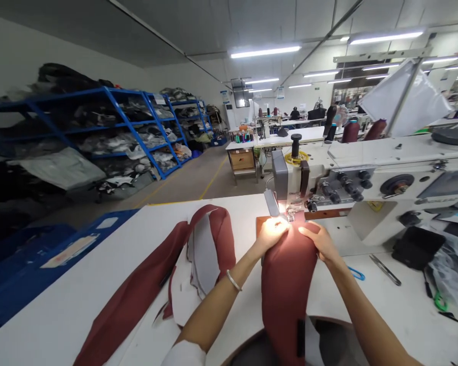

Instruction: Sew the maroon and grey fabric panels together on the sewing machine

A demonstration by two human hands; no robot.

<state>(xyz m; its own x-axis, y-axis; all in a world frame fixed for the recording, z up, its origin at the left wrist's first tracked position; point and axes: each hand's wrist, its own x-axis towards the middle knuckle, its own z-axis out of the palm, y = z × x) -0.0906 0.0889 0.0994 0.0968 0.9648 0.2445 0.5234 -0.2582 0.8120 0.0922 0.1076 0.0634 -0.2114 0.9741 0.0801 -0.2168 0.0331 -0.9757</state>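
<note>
A long maroon fabric panel (pixel 289 284) runs from under the presser foot (pixel 291 216) of a white sewing machine (pixel 370 152) down over the table's front edge. My left hand (pixel 273 234) holds its left edge close to the lit needle area, fingertips pressed together on the cloth. On the right edge, my right hand (pixel 320 240) grips the panel, thumb on top and the other fingers partly hidden. A black strip (pixel 301 337) shows low on the panel. Left of my left arm, more maroon pieces with grey backing (pixel 205 254) lie looped on the white table (pixel 137 264).
Thread snips (pixel 384 269) and a blue looped item (pixel 356 273) lie right of my right arm. Green-handled scissors (pixel 440 301) and clear plastic are farther right. Blue shelves (pixel 127 127) with bagged goods stand at the left; a blue bin (pixel 110 236) sits beside the table.
</note>
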